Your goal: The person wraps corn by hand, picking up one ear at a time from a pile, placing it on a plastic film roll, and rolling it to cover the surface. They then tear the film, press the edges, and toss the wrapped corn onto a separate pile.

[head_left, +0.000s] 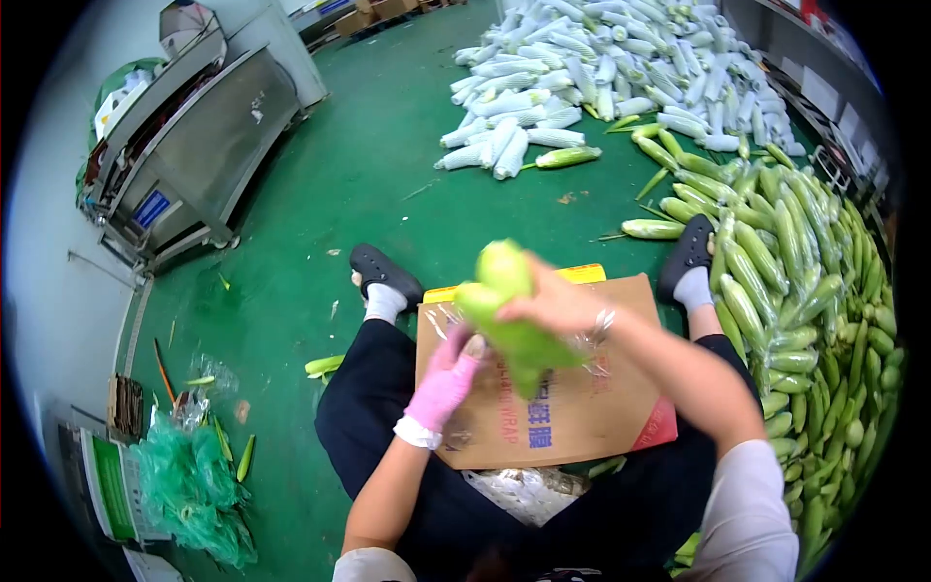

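My right hand is closed around green ears of corn, blurred by motion; two rounded pale ends show, and leafy green hangs below. On my left hand is a pink glove with bare fingertips. Its thumb and fingers are drawn together just left of the corn; what they pinch, if anything, is hidden. Both hands are above a cardboard box printed with "WRAP", lying between my legs. Clear plastic film glints on the box near my right wrist.
Ears in white foam nets are heaped at the back. Right of my foot lie film-wrapped green ears beside a loose green pile. A green plastic bag and husk scraps lie left. A metal cabinet stands at the wall.
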{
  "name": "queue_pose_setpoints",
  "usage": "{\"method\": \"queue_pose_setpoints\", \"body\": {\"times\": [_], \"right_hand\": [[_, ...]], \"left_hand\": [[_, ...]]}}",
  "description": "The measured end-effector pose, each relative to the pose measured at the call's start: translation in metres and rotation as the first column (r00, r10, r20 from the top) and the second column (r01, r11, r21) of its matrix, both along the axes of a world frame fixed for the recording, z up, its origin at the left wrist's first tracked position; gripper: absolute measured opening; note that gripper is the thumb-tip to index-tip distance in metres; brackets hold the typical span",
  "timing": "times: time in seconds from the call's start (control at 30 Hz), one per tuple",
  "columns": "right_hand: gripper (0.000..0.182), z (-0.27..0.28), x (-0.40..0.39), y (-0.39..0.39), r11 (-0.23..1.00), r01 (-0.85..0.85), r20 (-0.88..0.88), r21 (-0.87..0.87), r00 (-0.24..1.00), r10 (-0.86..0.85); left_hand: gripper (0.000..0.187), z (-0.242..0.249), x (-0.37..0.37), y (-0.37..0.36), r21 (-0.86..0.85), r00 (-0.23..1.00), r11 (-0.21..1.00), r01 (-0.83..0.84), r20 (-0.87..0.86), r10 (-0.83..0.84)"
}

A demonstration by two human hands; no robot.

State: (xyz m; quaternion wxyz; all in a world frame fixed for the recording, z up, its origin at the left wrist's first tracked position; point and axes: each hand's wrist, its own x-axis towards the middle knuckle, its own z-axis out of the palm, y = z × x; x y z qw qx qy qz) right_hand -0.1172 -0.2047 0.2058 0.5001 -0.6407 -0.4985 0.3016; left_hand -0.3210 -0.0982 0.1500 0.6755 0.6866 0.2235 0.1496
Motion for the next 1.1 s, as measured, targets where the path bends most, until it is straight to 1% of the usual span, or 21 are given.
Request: {"method": "queue_pose_setpoints", "body": {"times": [0.03, 0.07, 0.13, 0.17, 0.2, 0.23, 0.27, 0.37, 0.43, 0.47, 0.5, 0.53, 0.57, 0.67, 0.73, 0.77, 0.8, 0.83, 0.87, 0.97, 1.1], "right_hand": [[0.070, -0.007, -0.026, 0.014, 0.998, -0.052, -0.049, 0.029, 0.997, 0.054], [0.069, -0.002, -0.045, 0.022, 1.000, -0.027, -0.081, 0.005, 0.996, 0.027], [0.048, -0.024, -0.069, 0.035, 0.938, 0.201, 0.402, 0.284, 0.863, -0.307], [0.048, -0.033, -0.080, 0.029, 0.938, 0.195, 0.395, 0.286, 0.868, -0.300], [0.036, -0.041, -0.089, 0.018, 0.976, 0.210, 0.471, 0.063, 0.856, -0.215], [0.028, -0.045, -0.097, 0.009, 0.960, 0.223, 0.529, -0.168, 0.842, -0.103], [0.028, -0.040, -0.104, 0.003, 0.963, 0.204, 0.530, -0.176, 0.844, -0.082], [0.028, -0.006, -0.113, -0.004, 0.914, 0.316, 0.223, 0.253, 0.901, -0.373], [0.022, 0.047, -0.135, 0.023, 0.828, 0.485, -0.198, 0.283, 0.874, -0.444], [0.024, 0.059, -0.160, 0.042, 0.877, 0.225, 0.194, 0.425, 0.924, -0.331], [0.042, 0.072, -0.186, 0.061, 0.850, -0.063, 0.519, 0.523, 0.815, -0.259], [0.075, 0.087, -0.218, 0.070, 0.829, -0.270, 0.429, 0.491, 0.902, 0.040], [0.090, 0.078, -0.249, 0.070, 0.830, -0.301, 0.477, 0.470, 0.878, 0.048], [0.096, 0.036, -0.232, 0.046, 0.931, -0.180, 0.536, 0.316, 0.844, -0.018], [0.093, 0.016, -0.179, 0.016, 0.952, 0.305, 0.350, 0.036, 0.888, -0.298], [0.090, -0.016, -0.156, 0.004, 0.954, 0.298, 0.302, 0.023, 0.908, -0.290], [0.087, -0.047, -0.136, -0.004, 0.954, 0.298, 0.243, 0.014, 0.925, -0.292], [0.080, -0.062, -0.122, -0.015, 0.952, 0.301, 0.135, 0.048, 0.943, -0.305], [0.073, -0.070, -0.109, -0.025, 0.948, 0.307, 0.029, 0.084, 0.950, -0.310], [0.070, -0.068, -0.059, -0.048, 0.923, 0.381, 0.370, 0.056, 0.851, -0.373], [0.070, -0.078, -0.009, -0.022, 0.944, 0.323, 0.496, 0.064, 0.811, -0.311]], "left_hand": [[0.051, -0.008, -0.001, -0.008, -0.007, 1.000, 1.000, -0.020, -0.001, 0.020], [0.058, -0.019, -0.005, -0.017, -0.241, 0.990, 0.970, -0.013, 0.133, 0.046], [0.064, 0.000, -0.015, -0.031, -0.689, 0.971, 0.724, 0.015, 0.183, 0.154], [0.062, -0.005, -0.018, -0.031, -0.623, 0.957, 0.776, -0.098, 0.154, 0.245], [0.061, -0.015, -0.023, -0.034, -0.549, 0.931, 0.807, -0.218, 0.131, 0.340], [0.065, -0.046, -0.030, -0.024, -0.275, 0.926, 0.912, -0.305, 0.139, 0.352], [0.065, -0.058, -0.034, -0.008, -0.159, 0.943, 0.934, -0.320, 0.038, 0.330], [0.060, -0.025, -0.027, -0.015, -0.479, 0.911, 0.797, -0.368, -0.011, 0.413], [0.054, -0.025, -0.019, -0.023, -0.655, 0.791, 0.599, -0.460, 0.005, 0.612], [0.054, -0.026, -0.022, -0.025, -0.651, 0.798, 0.604, -0.459, -0.002, 0.603], [0.055, -0.027, -0.029, -0.022, -0.559, 0.862, 0.710, -0.429, -0.018, 0.507], [0.056, -0.027, -0.033, -0.019, -0.461, 0.912, 0.802, -0.379, -0.042, 0.407], [0.050, -0.026, -0.031, -0.018, -0.481, 0.896, 0.778, -0.404, -0.038, 0.442], [0.054, -0.014, -0.040, -0.021, -0.288, 0.895, 0.864, -0.414, 0.046, 0.444], [0.044, -0.046, -0.039, -0.028, -0.392, 0.891, 0.875, -0.285, 0.229, 0.392], [0.044, -0.062, -0.039, -0.031, -0.438, 0.876, 0.875, -0.206, 0.316, 0.364], [0.046, -0.063, -0.041, -0.038, -0.234, 0.947, 0.950, -0.208, 0.193, 0.255], [0.050, -0.046, -0.041, -0.038, 0.273, 0.998, 0.961, -0.041, 0.048, 0.029], [0.054, -0.018, -0.042, -0.038, 0.501, 0.989, 0.859, 0.108, -0.144, -0.041], [0.050, -0.004, -0.037, -0.013, 0.784, 0.887, 0.586, -0.203, -0.106, 0.449], [0.041, -0.044, -0.026, 0.020, 0.881, 0.784, 0.472, 0.047, -0.325, 0.529]]}}
